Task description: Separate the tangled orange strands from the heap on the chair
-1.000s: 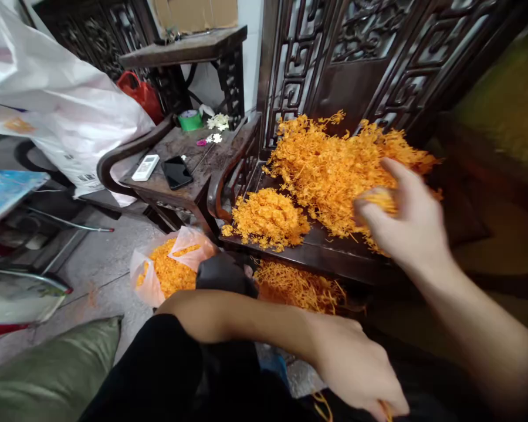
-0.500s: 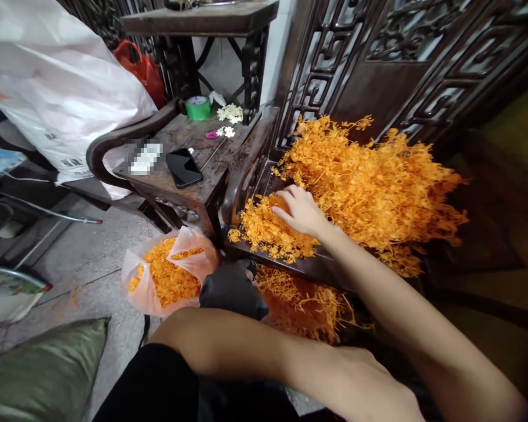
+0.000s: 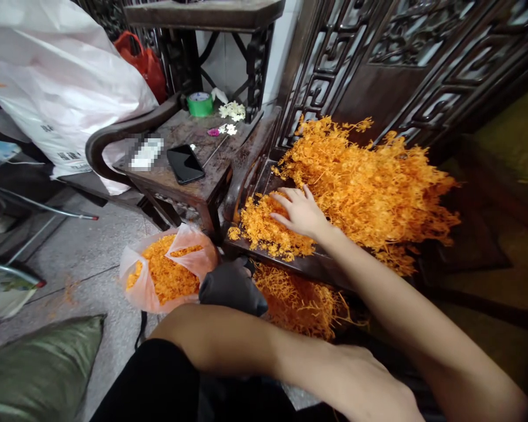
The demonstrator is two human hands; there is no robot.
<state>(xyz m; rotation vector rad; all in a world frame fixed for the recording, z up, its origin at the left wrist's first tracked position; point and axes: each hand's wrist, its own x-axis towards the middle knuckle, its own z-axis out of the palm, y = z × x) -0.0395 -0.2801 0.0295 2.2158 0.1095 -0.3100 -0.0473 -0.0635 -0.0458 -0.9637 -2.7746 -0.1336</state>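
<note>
Now right hand (image 3: 303,212) spread flatter on small orange heap (image 3: 264,228), barely shifted

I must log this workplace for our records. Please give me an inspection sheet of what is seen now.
Surface: dark carved wooden seat, partly bare at its front edge.
Job's things: large orange heap; small orange pile; plastic bag of orange bits on the floor.
Clutter: phone, green tape roll, white flowers on a side table.
Hands: right hand flat, fingers spread, on the small pile; left hand low at the frame edge, grip unclear.
Cables: nothing seen.
Surroundings: white sack, green cushion.
</note>
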